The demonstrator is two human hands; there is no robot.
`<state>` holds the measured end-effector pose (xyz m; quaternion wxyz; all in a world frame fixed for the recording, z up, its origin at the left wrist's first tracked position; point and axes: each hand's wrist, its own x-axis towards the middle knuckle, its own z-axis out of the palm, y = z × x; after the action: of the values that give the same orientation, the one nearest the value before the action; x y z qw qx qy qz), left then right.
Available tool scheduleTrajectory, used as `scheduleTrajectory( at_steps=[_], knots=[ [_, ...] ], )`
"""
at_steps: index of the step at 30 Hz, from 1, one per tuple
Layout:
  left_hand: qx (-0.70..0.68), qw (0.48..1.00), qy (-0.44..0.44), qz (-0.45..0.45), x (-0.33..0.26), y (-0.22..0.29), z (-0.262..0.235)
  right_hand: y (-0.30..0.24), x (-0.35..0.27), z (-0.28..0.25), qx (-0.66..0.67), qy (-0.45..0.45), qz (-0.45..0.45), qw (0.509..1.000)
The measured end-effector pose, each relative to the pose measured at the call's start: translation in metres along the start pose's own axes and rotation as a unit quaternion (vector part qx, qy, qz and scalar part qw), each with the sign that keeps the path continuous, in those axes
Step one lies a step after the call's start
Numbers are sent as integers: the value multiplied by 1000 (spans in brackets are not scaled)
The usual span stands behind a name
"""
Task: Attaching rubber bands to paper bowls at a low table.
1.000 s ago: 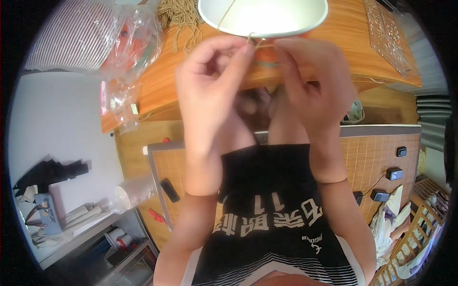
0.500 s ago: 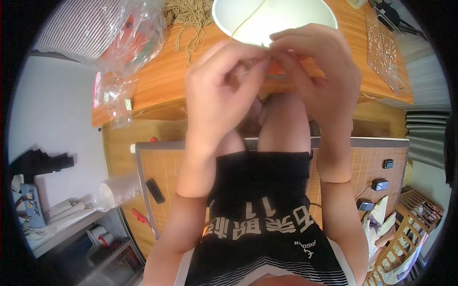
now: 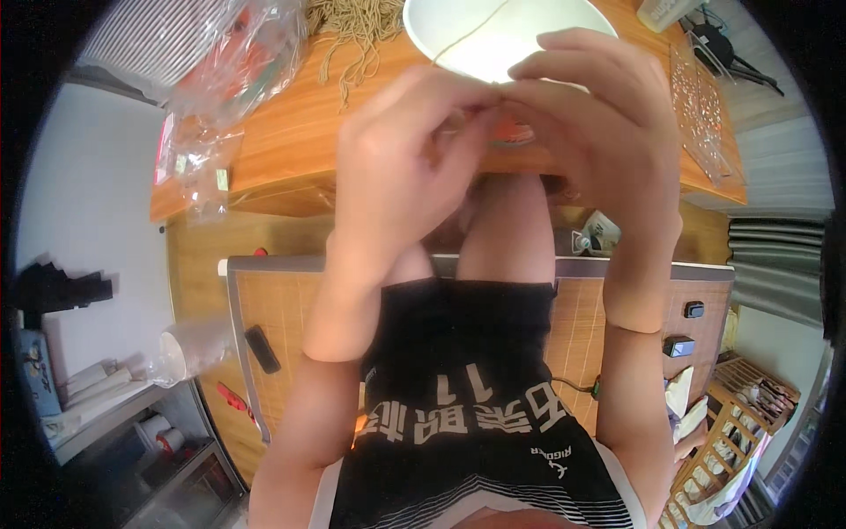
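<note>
Hands: left hand [image 3: 414, 167] and right hand [image 3: 599, 132] are raised close to the head camera, fingertips meeting above the table edge.
Left hand: fingers curled, thumb and forefinger pinched on a thin tan cord [image 3: 471, 33].
Right hand: fingers bent over and pinched to the same cord, touching the left hand's fingertips; a small orange piece [image 3: 513, 134] shows just beneath them, what it is cannot be told.
Cord: one pale, slender strand rises from the pinch and crosses the round white bowl [image 3: 441, 35] behind the hands.
Bowl: smooth, glossy, standing on the orange-brown wooden table [image 3: 291, 141].
Cord bundle: loose heap of tan fibrous cords [image 3: 352, 26] lies left of the bowl, strands trailing over the wood.
Bags: crinkled clear plastic bags [image 3: 220, 79] sit at the table's left end.
Tray: clear dimpled plastic tray [image 3: 696, 106] rests at the right end.
Below: woven bamboo mat [image 3: 282, 309] under the person's knees.
</note>
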<state>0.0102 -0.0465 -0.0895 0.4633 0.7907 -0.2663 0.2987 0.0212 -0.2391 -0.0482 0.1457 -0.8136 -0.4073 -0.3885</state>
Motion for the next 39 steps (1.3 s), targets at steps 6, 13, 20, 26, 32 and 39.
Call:
scheduleTrajectory(
  at_steps=[6, 13, 20, 26, 32, 39],
  knots=[
    [-5, 1000, 9, -12, -1, 4, -2, 1, 4, 3, 48, -13, 18, 999],
    [-12, 999, 22, -21, -3, 3, -3, -5, 6, -2, -50, -12, -48, 998],
    [40, 998, 55, -3, -1, 6, -3, -3, 18, -7, -3, -58, -57, 997],
    [58, 991, 116, 10, -1, 2, 2, 1, 19, 8, 167, -65, 96, 979],
    [68, 990, 123, 30, -2, -3, 2, 6, 20, 4, 176, -106, 124, 971],
    [84, 982, 148, 85, -3, -9, 3, 2, 24, 2, 312, -142, 267, 901]
  ],
)
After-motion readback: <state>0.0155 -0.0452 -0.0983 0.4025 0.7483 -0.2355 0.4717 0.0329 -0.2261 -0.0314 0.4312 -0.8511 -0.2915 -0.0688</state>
